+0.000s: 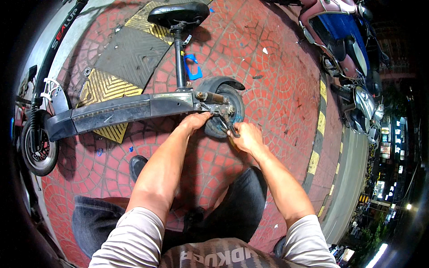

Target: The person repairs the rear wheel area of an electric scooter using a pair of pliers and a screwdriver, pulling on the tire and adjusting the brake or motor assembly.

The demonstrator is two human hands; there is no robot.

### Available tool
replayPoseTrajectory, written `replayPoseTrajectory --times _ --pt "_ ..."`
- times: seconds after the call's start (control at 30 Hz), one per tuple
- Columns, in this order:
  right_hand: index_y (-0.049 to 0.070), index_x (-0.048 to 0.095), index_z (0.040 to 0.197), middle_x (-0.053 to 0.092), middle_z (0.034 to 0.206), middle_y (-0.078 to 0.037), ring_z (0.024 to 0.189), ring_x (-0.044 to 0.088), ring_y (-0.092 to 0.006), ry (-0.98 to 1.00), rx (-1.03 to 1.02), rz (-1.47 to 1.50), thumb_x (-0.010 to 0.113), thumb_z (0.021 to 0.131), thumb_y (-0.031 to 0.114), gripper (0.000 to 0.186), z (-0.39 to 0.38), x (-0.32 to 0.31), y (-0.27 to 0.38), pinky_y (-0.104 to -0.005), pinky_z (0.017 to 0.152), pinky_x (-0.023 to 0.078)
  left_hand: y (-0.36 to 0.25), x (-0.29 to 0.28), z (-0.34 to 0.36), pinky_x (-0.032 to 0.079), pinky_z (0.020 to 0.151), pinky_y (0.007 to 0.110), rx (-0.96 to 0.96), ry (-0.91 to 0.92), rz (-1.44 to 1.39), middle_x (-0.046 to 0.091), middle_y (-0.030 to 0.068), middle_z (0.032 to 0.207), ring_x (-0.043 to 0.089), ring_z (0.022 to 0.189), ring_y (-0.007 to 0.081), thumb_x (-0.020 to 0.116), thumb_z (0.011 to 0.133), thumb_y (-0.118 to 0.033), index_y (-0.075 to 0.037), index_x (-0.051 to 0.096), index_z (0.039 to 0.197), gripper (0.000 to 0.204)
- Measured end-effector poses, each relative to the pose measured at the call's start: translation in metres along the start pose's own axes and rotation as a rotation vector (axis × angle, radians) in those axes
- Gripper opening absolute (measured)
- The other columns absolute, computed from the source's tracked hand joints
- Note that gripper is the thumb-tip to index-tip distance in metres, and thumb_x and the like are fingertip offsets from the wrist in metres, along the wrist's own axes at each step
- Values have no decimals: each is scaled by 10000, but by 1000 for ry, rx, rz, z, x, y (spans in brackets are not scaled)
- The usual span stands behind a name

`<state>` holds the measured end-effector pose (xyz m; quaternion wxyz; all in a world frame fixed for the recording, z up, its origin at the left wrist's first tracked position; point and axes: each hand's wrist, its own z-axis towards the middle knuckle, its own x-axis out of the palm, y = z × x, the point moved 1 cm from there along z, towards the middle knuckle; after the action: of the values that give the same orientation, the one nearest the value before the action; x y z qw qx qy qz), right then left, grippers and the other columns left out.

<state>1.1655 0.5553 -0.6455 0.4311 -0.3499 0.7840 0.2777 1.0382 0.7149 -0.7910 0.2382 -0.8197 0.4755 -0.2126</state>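
Observation:
A black electric scooter [127, 109] with a raised seat [178, 14] stands across the paving in front of me. My left hand [197, 120] is at the rear end of its deck, fingers closed against the metal bracket [214, 108] beside the rear wheel [237, 105]; what they pinch is hidden. On the near side of that wheel, my right hand [247, 137] is closed around a dark, bent rod-like piece [232, 128]. I cannot tell whether this is a tool or a scooter part. A shock absorber [211, 98] and a black mudguard [221, 82] sit just beyond my hands.
A blue plastic piece [193, 68] lies on the red paving behind the seat post. Under the scooter runs a yellow-and-black ramp [127, 58]. Parked motorbikes [344, 40] line the right, beside a striped kerb [318, 143]. The front wheel [41, 149] is at left.

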Motion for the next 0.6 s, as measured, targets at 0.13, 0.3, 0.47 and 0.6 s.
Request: replayPoseTrajectory --times 0.13,0.3,0.47,0.6 --pt "88 778 1041 765 982 -232 992 726 -453 44 46 12 723 939 333 271 -3 -9 13 -565 879 563 28 -11 34 405 1134 493 128 -21 21 620 179 1475 513 1388 310 582 1033 -599 -82 621 1490 691" --pt "92 781 1062 763 999 -238 1006 722 -455 47 34 11 700 919 264 238 0 0 -6 -571 889 559 22 -3 31 396 1165 429 83 -83 30 588 193 1540 533 1423 288 602 1023 -601 -44 645 1458 708" --pt "84 773 1063 759 998 -242 987 720 -463 61 -61 -18 674 945 249 225 10 -5 -11 -578 872 555 8 -9 9 402 1132 445 39 -10 34 552 200 1553 515 1377 279 596 1024 -599 -24 584 1510 753" --pt "90 773 1066 758 954 -233 960 723 -462 25 -82 -40 678 955 263 226 8 -3 -12 -561 855 561 16 -6 18 414 1120 432 67 -11 -28 609 178 1498 557 1330 270 596 1029 -592 -33 616 1479 718"
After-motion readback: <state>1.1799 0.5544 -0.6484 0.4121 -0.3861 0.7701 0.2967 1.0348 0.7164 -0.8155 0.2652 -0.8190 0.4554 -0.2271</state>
